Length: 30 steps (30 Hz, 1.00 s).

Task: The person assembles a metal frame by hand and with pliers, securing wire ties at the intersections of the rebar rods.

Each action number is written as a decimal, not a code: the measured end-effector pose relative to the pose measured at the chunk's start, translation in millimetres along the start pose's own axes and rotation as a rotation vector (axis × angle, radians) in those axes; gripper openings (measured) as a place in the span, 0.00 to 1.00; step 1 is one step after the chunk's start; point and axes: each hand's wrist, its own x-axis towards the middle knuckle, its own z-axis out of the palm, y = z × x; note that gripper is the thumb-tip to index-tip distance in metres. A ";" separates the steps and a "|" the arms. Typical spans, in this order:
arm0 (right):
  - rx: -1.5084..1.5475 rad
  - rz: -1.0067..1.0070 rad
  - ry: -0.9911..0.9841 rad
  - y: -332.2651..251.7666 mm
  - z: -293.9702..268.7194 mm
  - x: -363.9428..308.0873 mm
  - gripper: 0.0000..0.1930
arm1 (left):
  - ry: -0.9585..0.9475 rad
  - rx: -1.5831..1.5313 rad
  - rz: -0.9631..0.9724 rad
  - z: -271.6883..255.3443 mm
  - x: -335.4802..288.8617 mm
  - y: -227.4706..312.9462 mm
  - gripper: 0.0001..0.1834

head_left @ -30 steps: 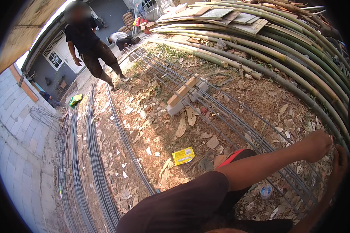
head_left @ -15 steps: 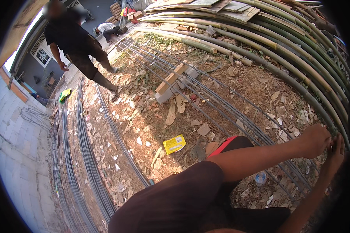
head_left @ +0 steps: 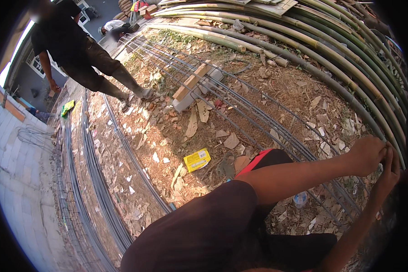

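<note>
At the right edge of the view, my left hand is closed, its fingers curled toward my other hand. My right hand meets it there, with fingers pressed together and pointing up. Whatever lies between the fingertips is too small or hidden to make out. Below my left forearm runs a long rebar cage of steel bars with stirrups. It rests on a pale block topped by a wooden piece. A clear plastic bottle lies under my left forearm, beside the bars.
Bamboo poles are stacked along the right. Bundles of rebar lie on the left near a block wall. A yellow packet lies on the littered ground. One person stands ahead on the left; another bends at the cage's far end.
The view has shifted slightly, so the cage and poles sit a little farther left. The standing person has come nearer. My hands stay together at the right.
</note>
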 end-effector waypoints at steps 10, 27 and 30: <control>0.013 0.070 0.051 -7.5 1.2 -2.9 0.19 | 0.050 -0.074 0.091 -9.0 -2.0 5.3 0.14; 0.610 0.274 0.070 85.0 30.6 -37.2 0.28 | 0.808 -0.382 0.108 12.7 53.4 -19.5 0.11; 0.050 0.037 -0.337 -1.0 77.7 -50.0 0.23 | 0.815 -0.514 0.044 -36.5 43.8 -26.4 0.11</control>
